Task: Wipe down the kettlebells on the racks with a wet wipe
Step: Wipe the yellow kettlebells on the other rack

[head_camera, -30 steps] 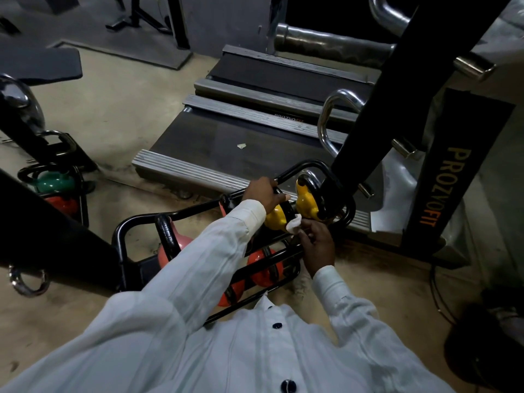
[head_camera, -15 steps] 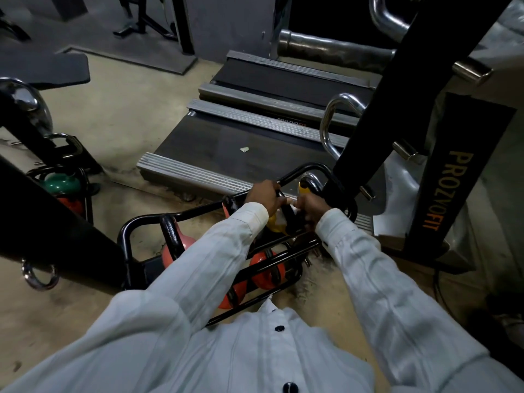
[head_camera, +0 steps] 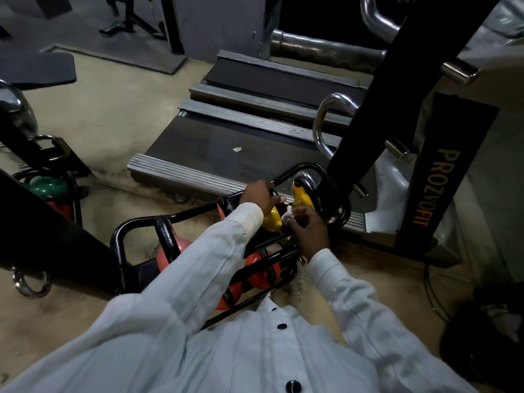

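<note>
A low black tube rack [head_camera: 133, 226] on the floor holds two yellow kettlebells at its right end and orange ones lower down. My left hand [head_camera: 259, 197] grips the black handle of the nearer yellow kettlebell [head_camera: 271, 221]. My right hand [head_camera: 307, 226] pinches a small white wet wipe [head_camera: 287, 215] and presses it between the two yellow bells, just below the farther yellow kettlebell [head_camera: 302, 197]. An orange kettlebell [head_camera: 170, 252] with a black handle sits at the rack's left end, and another orange kettlebell [head_camera: 259, 269] lies on the lower tier under my right wrist.
A treadmill deck [head_camera: 226, 143] lies right behind the rack. A black slanted upright [head_camera: 397, 80] and a "PROZYOFIT" panel [head_camera: 436, 182] crowd the right side. A second rack with a green kettlebell [head_camera: 46, 187] stands at far left. A thick black bar [head_camera: 56, 239] crosses the lower left.
My right hand has pulled back off the farther yellow bell toward me, and the wipe shows again between the two yellow bells. My left hand has kept its grip.
</note>
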`<state>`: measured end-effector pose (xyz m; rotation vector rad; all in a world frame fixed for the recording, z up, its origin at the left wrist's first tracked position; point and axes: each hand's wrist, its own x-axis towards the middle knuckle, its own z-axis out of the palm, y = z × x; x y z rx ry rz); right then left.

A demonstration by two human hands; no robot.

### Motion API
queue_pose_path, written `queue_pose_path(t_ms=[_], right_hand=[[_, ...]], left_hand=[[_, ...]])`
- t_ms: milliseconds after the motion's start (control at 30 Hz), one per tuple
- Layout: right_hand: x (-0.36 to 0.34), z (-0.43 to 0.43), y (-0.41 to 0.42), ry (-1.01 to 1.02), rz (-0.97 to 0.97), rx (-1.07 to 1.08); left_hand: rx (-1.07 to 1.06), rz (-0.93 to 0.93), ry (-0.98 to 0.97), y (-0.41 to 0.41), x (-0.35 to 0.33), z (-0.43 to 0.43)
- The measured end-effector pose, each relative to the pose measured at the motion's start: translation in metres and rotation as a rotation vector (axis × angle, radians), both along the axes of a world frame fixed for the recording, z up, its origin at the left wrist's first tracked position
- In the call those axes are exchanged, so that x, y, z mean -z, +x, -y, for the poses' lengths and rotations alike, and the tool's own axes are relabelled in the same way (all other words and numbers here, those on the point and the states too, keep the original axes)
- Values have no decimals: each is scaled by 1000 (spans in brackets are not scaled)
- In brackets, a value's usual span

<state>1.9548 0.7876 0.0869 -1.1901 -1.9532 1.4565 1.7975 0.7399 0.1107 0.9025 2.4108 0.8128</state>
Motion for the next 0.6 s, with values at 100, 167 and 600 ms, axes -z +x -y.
queue_pose_path(t_ms=[100,167,600], right_hand=[[-12,-20,8,-375,-206,124],[-17,-37,19,-524,-236,166],[-22,-116,28,233,186,-138]], left_hand=[[22,14,-6,0,1,-1],[30,6,-14,2,1,-2],[33,-75,50,7,-15,-44]])
